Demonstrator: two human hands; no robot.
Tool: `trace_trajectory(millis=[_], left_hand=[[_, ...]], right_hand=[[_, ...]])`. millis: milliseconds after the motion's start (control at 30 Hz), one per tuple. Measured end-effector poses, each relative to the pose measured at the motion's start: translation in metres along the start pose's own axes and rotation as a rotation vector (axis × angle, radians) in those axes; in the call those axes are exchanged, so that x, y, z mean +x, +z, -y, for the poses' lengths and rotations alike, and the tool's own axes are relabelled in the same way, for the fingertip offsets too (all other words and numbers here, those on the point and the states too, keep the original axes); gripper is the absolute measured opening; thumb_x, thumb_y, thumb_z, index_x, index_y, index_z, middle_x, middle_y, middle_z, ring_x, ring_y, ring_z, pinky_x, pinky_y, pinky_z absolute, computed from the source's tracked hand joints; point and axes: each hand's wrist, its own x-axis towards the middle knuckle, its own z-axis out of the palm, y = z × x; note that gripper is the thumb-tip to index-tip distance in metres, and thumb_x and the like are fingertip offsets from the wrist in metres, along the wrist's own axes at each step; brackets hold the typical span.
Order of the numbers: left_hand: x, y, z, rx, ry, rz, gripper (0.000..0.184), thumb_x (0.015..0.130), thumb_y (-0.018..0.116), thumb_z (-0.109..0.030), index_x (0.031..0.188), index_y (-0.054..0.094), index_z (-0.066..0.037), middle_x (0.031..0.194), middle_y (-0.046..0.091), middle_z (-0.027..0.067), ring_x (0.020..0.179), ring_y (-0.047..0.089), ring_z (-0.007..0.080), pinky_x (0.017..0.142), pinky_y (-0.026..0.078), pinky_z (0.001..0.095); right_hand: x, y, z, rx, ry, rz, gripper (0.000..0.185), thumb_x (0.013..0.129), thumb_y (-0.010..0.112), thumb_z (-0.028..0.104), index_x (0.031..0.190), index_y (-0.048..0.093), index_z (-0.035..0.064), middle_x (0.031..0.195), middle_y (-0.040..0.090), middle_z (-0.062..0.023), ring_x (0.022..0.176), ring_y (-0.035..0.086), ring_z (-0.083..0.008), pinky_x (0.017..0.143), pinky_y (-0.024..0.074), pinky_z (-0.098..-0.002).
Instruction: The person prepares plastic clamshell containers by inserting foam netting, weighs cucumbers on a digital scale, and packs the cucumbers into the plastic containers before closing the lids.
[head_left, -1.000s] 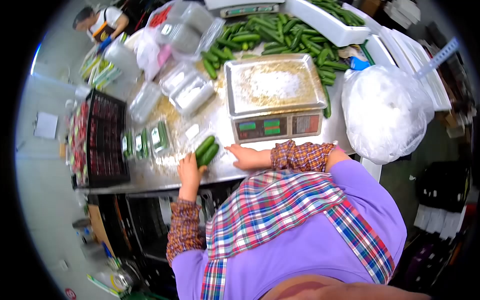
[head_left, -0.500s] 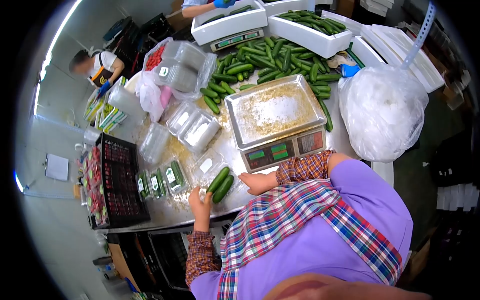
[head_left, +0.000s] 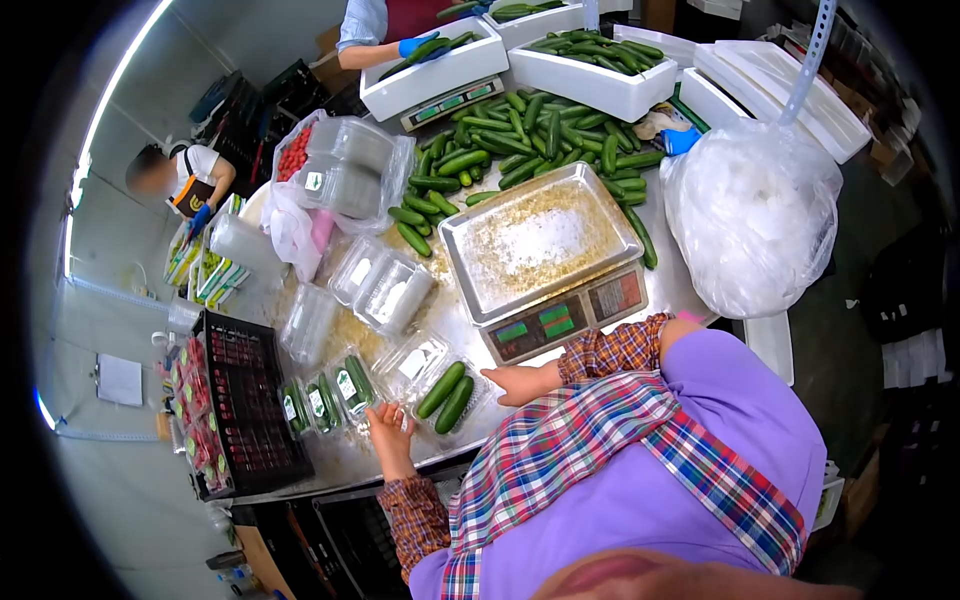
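Two cucumbers (head_left: 455, 404) lie side by side in the base of a clear plastic clamshell, whose lid (head_left: 412, 360) is folded back behind them. My left hand (head_left: 389, 438) is open, fingers spread, at the left of the clamshell and beside a closed, labelled cucumber pack (head_left: 354, 388). On the other side, my right hand (head_left: 518, 385) is open near the clamshell's right edge; whether it touches the plastic I cannot tell. More closed packs (head_left: 322, 403) line up at the left. Behind my right hand stands a weighing scale (head_left: 545, 240) with a bare metal pan.
Loose cucumbers (head_left: 540, 130) pile behind the scale. Stacked clamshells (head_left: 385, 285) stand left of it, and a black crate (head_left: 250, 400) is at the table's left end. A large plastic bag (head_left: 755, 215) sits right. Across the table, a co-worker's gloved hand (head_left: 425, 46) handles cucumbers over a white foam box (head_left: 435, 80).
The two cucumbers have settled into the clamshell, and my left hand has let go and moved slightly left and down. My right hand has shifted a little. The view has tilted slightly.
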Motion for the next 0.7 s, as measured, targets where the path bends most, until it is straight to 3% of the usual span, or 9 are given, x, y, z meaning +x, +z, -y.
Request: trace_trajectory(millis=[100,133,267,433,467,533,567,600,700], left_hand=[[-0.032,0.009,0.001,0.019,0.059,-0.003,0.056,0.089,0.041,-0.060,0.113,0.053,-0.010,0.087,0.052,-0.0027,0.081,0.045,0.0135,0.082,0.036,0.0440],[-0.034,0.004,0.005,0.048,0.074,0.015,0.055,0.089,0.042,-0.059,0.113,0.054,-0.010,0.086,0.051,-0.0026,0.081,0.045,0.0131,0.083,0.035,0.0445],[-0.040,0.005,-0.002,0.185,0.225,0.061,0.051,0.091,0.043,-0.055,0.111,0.058,-0.010,0.084,0.047,-0.0022,0.081,0.045,0.0127,0.081,0.039,0.0397],[-0.052,-0.010,-0.001,0.793,0.446,0.274,0.024,0.087,0.060,-0.025,0.102,0.061,-0.006,0.101,0.057,0.0032,0.102,0.050,0.0156,0.086,0.042,0.0325],[-0.063,-0.003,0.004,0.849,0.543,0.283,0.029,0.077,0.069,-0.015,0.103,0.061,-0.005,0.108,0.059,0.0085,0.112,0.049,0.0230,0.090,0.041,0.0342],[-0.071,0.004,0.013,1.075,0.830,0.344,0.033,0.073,0.071,-0.014,0.102,0.060,-0.005,0.108,0.057,0.0123,0.111,0.048,0.0285,0.092,0.039,0.0380],[-0.078,0.003,0.020,1.192,0.943,0.355,0.035,0.070,0.072,-0.014,0.102,0.060,-0.006,0.108,0.056,0.0142,0.111,0.048,0.0313,0.093,0.039,0.0400],[-0.074,0.000,0.031,1.169,0.936,0.314,0.039,0.065,0.073,-0.013,0.100,0.059,-0.005,0.111,0.052,0.0190,0.108,0.046,0.0380,0.094,0.037,0.0440],[-0.086,0.015,0.026,1.317,0.928,0.250,0.040,0.068,0.074,-0.015,0.103,0.057,-0.006,0.116,0.049,0.0193,0.114,0.043,0.0388,0.097,0.033,0.0440]], right_hand=[[-0.003,-0.004,0.004,0.136,0.080,-0.034,0.075,0.078,0.058,0.020,0.135,0.021,-0.0111,0.123,0.045,-0.0323,0.111,0.049,-0.0425,0.095,0.0409,-0.0415],[0.005,0.008,-0.009,0.078,0.067,-0.115,0.072,0.081,0.057,0.019,0.136,0.020,-0.0093,0.120,0.048,-0.0302,0.097,0.058,-0.0376,0.081,0.0487,-0.0418],[-0.001,0.003,0.005,0.417,0.190,-0.117,0.068,0.085,0.055,0.016,0.139,0.019,-0.0028,0.110,0.056,-0.0239,0.069,0.062,-0.0194,0.053,0.0513,-0.0316],[0.000,0.002,0.000,0.685,0.313,-0.077,0.056,0.088,0.053,0.023,0.133,0.031,-0.0029,0.094,0.059,-0.0149,0.068,0.062,-0.0190,0.054,0.0523,-0.0316],[-0.002,0.001,0.000,0.751,0.350,-0.079,0.051,0.089,0.052,0.025,0.129,0.037,-0.0035,0.090,0.059,-0.0130,0.067,0.062,-0.0188,0.054,0.0525,-0.0316],[0.013,0.017,-0.035,0.826,0.203,-0.037,0.034,0.093,0.046,0.034,0.090,0.051,0.0006,0.081,0.060,-0.0103,0.066,0.063,-0.0200,0.054,0.0525,-0.0318],[0.015,0.019,-0.038,0.951,0.328,-0.078,0.036,0.093,0.047,0.037,0.090,0.053,0.0013,0.080,0.061,-0.0124,0.064,0.063,-0.0209,0.053,0.0522,-0.0313],[0.042,0.044,-0.070,0.922,0.328,-0.120,0.058,0.092,0.040,0.051,0.084,0.056,-0.0037,0.069,0.063,-0.0168,0.052,0.063,-0.0239,0.046,0.0508,-0.0331],[0.013,0.008,-0.029,1.070,0.453,-0.075,0.052,0.090,0.051,0.045,0.095,0.052,-0.0065,0.082,0.059,-0.0182,0.066,0.063,-0.0232,0.055,0.0543,-0.0320]])
